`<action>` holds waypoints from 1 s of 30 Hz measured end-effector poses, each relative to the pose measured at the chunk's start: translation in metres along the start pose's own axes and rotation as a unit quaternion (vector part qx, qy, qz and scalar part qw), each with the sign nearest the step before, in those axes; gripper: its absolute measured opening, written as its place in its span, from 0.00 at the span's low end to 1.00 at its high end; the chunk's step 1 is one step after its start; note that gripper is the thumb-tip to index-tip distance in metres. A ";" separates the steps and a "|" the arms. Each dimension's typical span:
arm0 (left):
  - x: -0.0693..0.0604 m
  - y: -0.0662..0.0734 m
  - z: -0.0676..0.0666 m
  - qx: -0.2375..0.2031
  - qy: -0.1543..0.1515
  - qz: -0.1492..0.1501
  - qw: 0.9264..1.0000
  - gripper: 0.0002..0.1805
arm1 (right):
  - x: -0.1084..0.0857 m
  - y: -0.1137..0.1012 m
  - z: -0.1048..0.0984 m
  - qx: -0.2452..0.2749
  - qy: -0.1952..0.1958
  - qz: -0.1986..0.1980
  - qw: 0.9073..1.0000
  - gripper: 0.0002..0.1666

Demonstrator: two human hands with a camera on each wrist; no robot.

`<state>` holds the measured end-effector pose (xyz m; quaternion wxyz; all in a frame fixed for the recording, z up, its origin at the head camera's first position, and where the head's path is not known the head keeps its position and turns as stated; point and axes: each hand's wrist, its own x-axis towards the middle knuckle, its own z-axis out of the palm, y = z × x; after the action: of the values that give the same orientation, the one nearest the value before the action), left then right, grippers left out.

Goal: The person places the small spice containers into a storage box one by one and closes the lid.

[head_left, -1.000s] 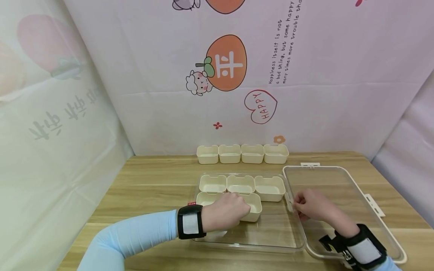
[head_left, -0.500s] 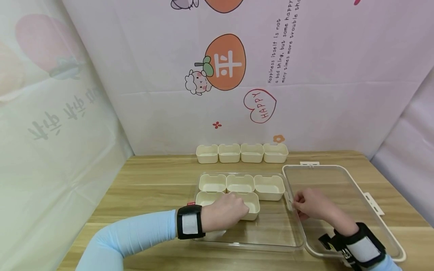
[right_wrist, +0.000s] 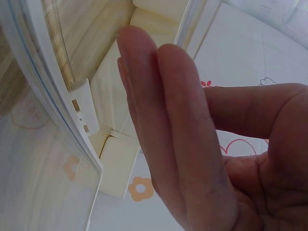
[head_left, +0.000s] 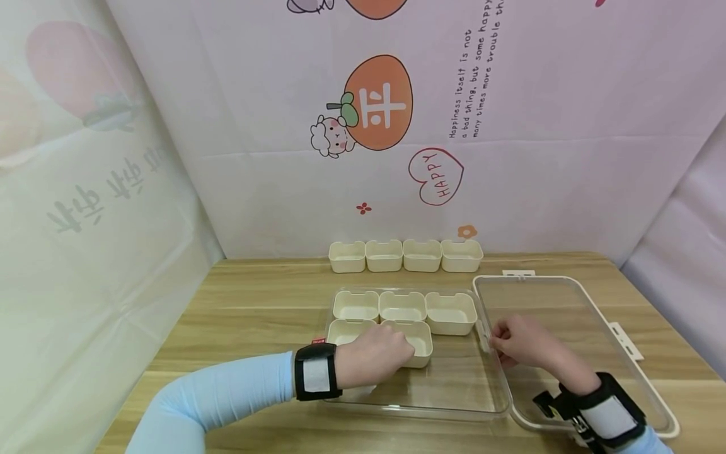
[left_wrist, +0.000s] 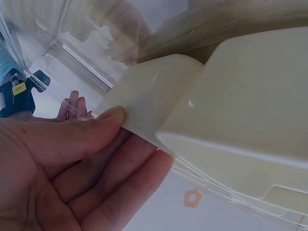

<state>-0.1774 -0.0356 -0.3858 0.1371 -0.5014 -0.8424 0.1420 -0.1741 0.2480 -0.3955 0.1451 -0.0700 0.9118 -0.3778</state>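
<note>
My left hand (head_left: pixel 377 359) pinches the wall of a small cream plastic box (head_left: pixel 421 348) inside a clear plastic container (head_left: pixel 397 411). In the left wrist view, thumb and fingers hold this box (left_wrist: pixel 149 94), which stands close beside another cream box (left_wrist: pixel 250 96). That neighbouring box (head_left: pixel 343 331) is partly hidden by the hand in the head view. Behind them, three more cream boxes (head_left: pixel 403 312) form a row in the container. My right hand (head_left: pixel 524 340) is at the container's right edge, near its clip; its fingers (right_wrist: pixel 187 120) look fairly straight, and any contact is unclear.
Several cream boxes (head_left: pixel 404 257) line the back of the wooden table (head_left: pixel 255 309), close to the printed cloth (head_left: pixel 272 202). A clear, white-rimmed lid (head_left: pixel 567 302) with side clips lies right of the container, partly under my right forearm.
The box in my left hand has slid slightly left and back, closer to the neighbouring box. My left hand has shifted a little left; the right hand has hardly moved.
</note>
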 end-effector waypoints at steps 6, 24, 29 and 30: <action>-0.002 -0.001 0.001 -0.001 0.003 -0.003 1.000 0.13 | 0.000 0.000 -0.001 -0.004 0.001 0.002 1.000 0.05; -0.004 -0.001 0.003 -0.008 0.022 -0.001 1.000 0.15 | 0.001 0.000 0.000 -0.008 0.004 0.009 1.000 0.05; -0.004 -0.001 0.002 -0.020 0.015 -0.002 1.000 0.15 | 0.001 0.000 0.000 -0.001 0.001 0.008 1.000 0.05; -0.004 -0.001 0.001 -0.020 0.013 -0.002 1.000 0.15 | 0.002 0.000 0.000 0.000 0.000 0.007 1.000 0.05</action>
<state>-0.1771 -0.0396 -0.3870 0.1379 -0.5042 -0.8443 0.1180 -0.1755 0.2479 -0.3963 0.1479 -0.0631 0.9123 -0.3766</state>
